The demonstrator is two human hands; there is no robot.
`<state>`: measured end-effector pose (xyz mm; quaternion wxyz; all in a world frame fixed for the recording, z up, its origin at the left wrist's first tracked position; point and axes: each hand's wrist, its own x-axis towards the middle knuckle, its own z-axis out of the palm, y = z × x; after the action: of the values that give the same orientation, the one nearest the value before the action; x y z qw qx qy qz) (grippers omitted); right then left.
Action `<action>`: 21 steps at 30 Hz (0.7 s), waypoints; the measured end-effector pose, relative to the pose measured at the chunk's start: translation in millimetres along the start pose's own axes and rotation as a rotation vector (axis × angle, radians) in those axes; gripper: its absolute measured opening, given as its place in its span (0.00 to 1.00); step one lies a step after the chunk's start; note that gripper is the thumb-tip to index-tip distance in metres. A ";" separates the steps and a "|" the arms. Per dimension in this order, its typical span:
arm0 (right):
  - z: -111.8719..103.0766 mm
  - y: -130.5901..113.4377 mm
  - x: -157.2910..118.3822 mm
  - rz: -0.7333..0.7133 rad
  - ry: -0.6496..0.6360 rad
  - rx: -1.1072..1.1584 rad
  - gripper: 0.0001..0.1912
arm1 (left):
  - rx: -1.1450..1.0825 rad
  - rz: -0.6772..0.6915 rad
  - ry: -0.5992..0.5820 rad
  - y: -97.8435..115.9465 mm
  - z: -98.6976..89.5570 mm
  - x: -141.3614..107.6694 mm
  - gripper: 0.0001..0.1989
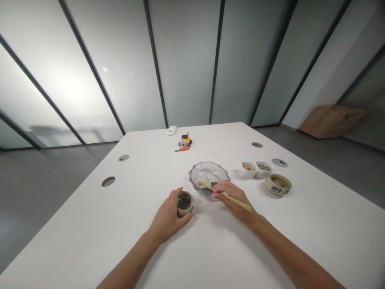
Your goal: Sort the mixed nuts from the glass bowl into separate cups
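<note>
My left hand (169, 216) is wrapped round a small beige cup (190, 212) that stands on the white table. Dark beans (184, 203) lie inside this cup. My right hand (233, 197) grips a pair of wooden chopsticks (237, 202), their tips pointing left over a clear cut-glass bowl (209, 167). In that bowl several dark beans (214, 184) are gathered toward the near right side, partly hidden behind my fingers. Whether the chopstick tips pinch a bean is too small to tell.
Right of the bowl stand two white dishes (249, 175) holding small pale and brown pieces, and a beige bowl (275, 190) with dark lettering. Farther back lie an orange toy carrot (182, 149), a yellow toy vehicle (185, 140) and a white box (171, 130). Round holes (108, 182) pierce the tabletop.
</note>
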<state>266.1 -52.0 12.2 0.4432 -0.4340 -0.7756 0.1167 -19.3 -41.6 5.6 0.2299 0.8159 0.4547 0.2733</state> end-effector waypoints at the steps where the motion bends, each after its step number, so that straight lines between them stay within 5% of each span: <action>1: -0.2 -0.3 0.2 -0.003 0.002 -0.004 0.12 | 0.001 0.001 0.001 -0.3 0.1 -0.1 0.37; 9: -1.5 -12.3 1.2 -0.053 0.152 -0.005 0.08 | 0.003 -0.003 -0.007 -1.7 0.8 0.0 0.37; 21: -0.3 -22.8 0.5 -0.047 0.081 -0.003 0.14 | -0.007 -0.005 0.007 -2.1 0.7 -0.4 0.37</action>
<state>253.2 -65.2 25.6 0.4761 -0.4207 -0.7673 0.0874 -20.4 -41.0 3.7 0.2318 0.8130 0.4568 0.2769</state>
